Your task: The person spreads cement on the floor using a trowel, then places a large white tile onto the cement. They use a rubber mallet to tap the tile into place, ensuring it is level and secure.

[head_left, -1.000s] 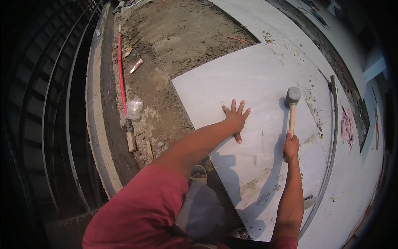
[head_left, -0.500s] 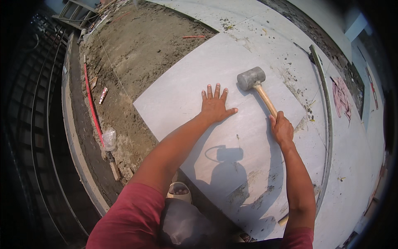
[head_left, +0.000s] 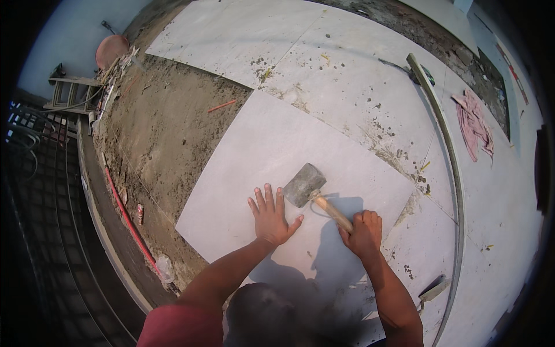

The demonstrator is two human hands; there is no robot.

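A large pale floor tile (head_left: 243,156) lies in front of me, its left corner over bare sandy mortar. My left hand (head_left: 273,218) is spread on the tile's surface, fingers apart, holding nothing. My right hand (head_left: 364,234) is wrapped round the wooden handle of a rubber mallet (head_left: 303,186). The mallet's grey head is over the tile, just right of my left fingertips; whether it touches the surface I cannot tell. Shadows of my upper body and right arm fall across the near part of the tile.
Sandy bed (head_left: 162,127) lies left, with a red pipe (head_left: 132,228) along its edge. A long straight bar (head_left: 448,144) rests on laid tiles to the right. Beyond it is a pink cloth (head_left: 474,124). A trowel (head_left: 435,289) lies near my right forearm. Dark metal bars stand far left.
The mallet has moved left and nearer to me, toward my left hand, and its head has turned. My left hand stays spread on the tile. The view has shifted, bringing the trowel into sight.
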